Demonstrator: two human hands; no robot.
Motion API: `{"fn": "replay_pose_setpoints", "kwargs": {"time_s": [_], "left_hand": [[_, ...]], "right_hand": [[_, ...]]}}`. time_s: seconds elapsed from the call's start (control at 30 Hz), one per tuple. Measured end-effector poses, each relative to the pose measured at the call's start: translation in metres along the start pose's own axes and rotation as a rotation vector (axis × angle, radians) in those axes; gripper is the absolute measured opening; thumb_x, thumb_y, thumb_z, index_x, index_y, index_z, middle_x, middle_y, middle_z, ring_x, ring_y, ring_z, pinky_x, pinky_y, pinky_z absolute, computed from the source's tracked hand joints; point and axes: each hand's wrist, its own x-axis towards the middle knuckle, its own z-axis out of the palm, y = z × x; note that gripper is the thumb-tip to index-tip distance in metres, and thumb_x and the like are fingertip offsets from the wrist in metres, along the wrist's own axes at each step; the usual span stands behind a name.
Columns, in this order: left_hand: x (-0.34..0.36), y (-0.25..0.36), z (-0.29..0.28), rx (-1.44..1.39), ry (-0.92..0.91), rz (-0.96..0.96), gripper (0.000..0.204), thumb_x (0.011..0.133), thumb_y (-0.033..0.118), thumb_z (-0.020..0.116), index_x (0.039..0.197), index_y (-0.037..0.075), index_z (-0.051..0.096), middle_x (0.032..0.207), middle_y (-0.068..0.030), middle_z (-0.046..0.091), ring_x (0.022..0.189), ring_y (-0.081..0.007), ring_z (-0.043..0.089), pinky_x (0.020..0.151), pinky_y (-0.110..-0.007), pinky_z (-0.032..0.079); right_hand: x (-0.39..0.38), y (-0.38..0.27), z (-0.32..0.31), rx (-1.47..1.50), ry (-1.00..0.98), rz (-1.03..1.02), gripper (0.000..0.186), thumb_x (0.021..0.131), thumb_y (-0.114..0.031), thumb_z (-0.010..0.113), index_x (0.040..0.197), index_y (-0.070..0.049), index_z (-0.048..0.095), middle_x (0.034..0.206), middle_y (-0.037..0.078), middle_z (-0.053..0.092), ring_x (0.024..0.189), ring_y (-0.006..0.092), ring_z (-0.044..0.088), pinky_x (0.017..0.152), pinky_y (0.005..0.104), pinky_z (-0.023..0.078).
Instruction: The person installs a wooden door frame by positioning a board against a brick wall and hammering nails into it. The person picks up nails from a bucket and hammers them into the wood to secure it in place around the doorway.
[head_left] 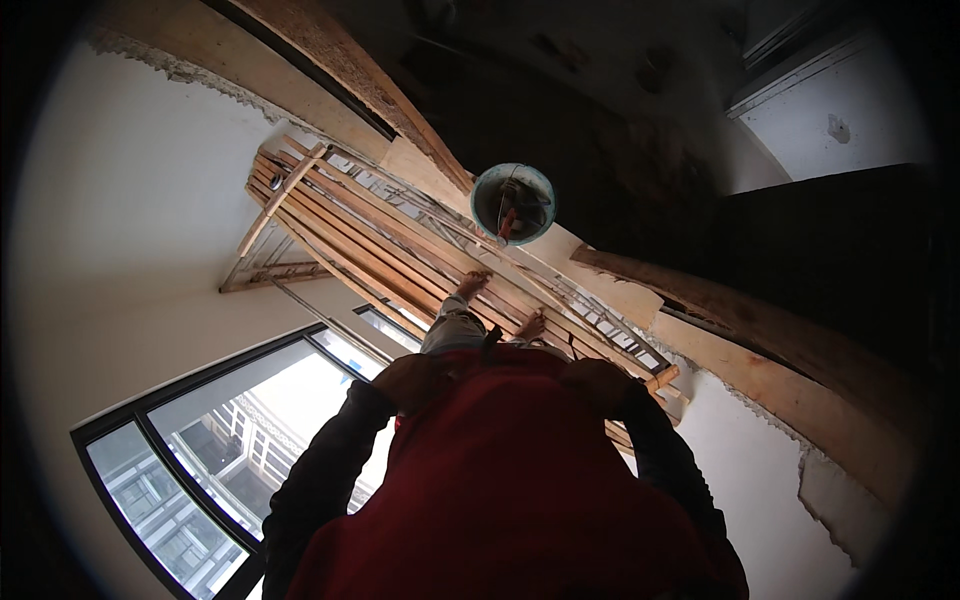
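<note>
Both my hands are at my waist, against the lower edge of my red top [500, 450]. My left hand [412, 382] is curled in at the left side and my right hand [598, 386] at the right, both in deep shadow. Their fingers look closed, but what they grip is hidden. Dark strap-like ends [490, 342] stick out between them at the front. Beyond my bare feet [472, 286] is a round, pale blue-green bucket [513, 175] with a wire handle. Inside it lie tools, one with a reddish handle [507, 224].
I stand on a scaffold of wooden planks [385, 255] high along a wall. Bare timber boards [360, 70] run beside it, with a dark drop beyond on the right. Dark-framed windows [230, 450] are at lower left. Broken plaster [800, 440] edges the right wall.
</note>
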Motion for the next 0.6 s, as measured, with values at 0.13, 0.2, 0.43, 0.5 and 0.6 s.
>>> {"fn": "replay_pose_setpoints", "kwargs": {"time_s": [0.13, 0.2, 0.43, 0.5, 0.6], "left_hand": [[0.006, 0.012, 0.003, -0.015, -0.047, 0.046, 0.037, 0.085, 0.022, 0.064, 0.120, 0.010, 0.068, 0.108, -0.0175, 0.072, 0.104, -0.0338, 0.069, 0.092, -0.043, 0.055], [0.003, 0.015, 0.005, 0.015, -0.073, 0.012, 0.033, 0.093, 0.023, 0.057, 0.123, 0.012, 0.067, 0.105, -0.0171, 0.073, 0.102, -0.0340, 0.069, 0.091, -0.045, 0.055], [-0.019, -0.017, 0.055, -0.354, 0.158, 0.078, 0.039, 0.086, 0.026, 0.071, 0.118, 0.004, 0.069, 0.110, -0.0152, 0.072, 0.103, -0.0276, 0.070, 0.093, -0.038, 0.054], [-0.030, -0.003, 0.052, -0.286, 0.213, 0.102, 0.039, 0.088, 0.031, 0.070, 0.118, 0.005, 0.069, 0.112, -0.0157, 0.071, 0.104, -0.0288, 0.069, 0.093, -0.039, 0.053], [-0.041, 0.009, 0.050, -0.316, 0.266, 0.088, 0.039, 0.090, 0.032, 0.067, 0.119, 0.005, 0.068, 0.112, -0.0169, 0.071, 0.105, -0.0303, 0.068, 0.095, -0.041, 0.052]], "right_hand": [[0.002, 0.000, -0.005, 0.005, -0.094, -0.010, 0.025, 0.094, -0.022, 0.061, 0.112, -0.008, 0.070, 0.113, 0.014, 0.068, 0.106, 0.0325, 0.064, 0.094, 0.0424, 0.051], [0.005, -0.003, -0.006, 0.051, -0.162, 0.077, 0.026, 0.094, -0.023, 0.061, 0.113, -0.008, 0.069, 0.115, 0.015, 0.068, 0.109, 0.0319, 0.065, 0.096, 0.0414, 0.051], [0.006, 0.010, -0.005, -0.009, -0.246, -0.004, 0.027, 0.091, -0.021, 0.066, 0.115, -0.008, 0.069, 0.115, 0.014, 0.068, 0.107, 0.0320, 0.067, 0.096, 0.0399, 0.052], [0.014, 0.011, -0.008, 0.100, -0.281, 0.023, 0.027, 0.093, -0.021, 0.065, 0.117, -0.010, 0.070, 0.114, 0.014, 0.070, 0.106, 0.0290, 0.068, 0.095, 0.0389, 0.053], [0.037, -0.002, -0.024, 0.114, -0.386, 0.051, 0.029, 0.093, -0.018, 0.066, 0.120, -0.010, 0.069, 0.111, 0.013, 0.071, 0.104, 0.0257, 0.069, 0.094, 0.0368, 0.053]]}}
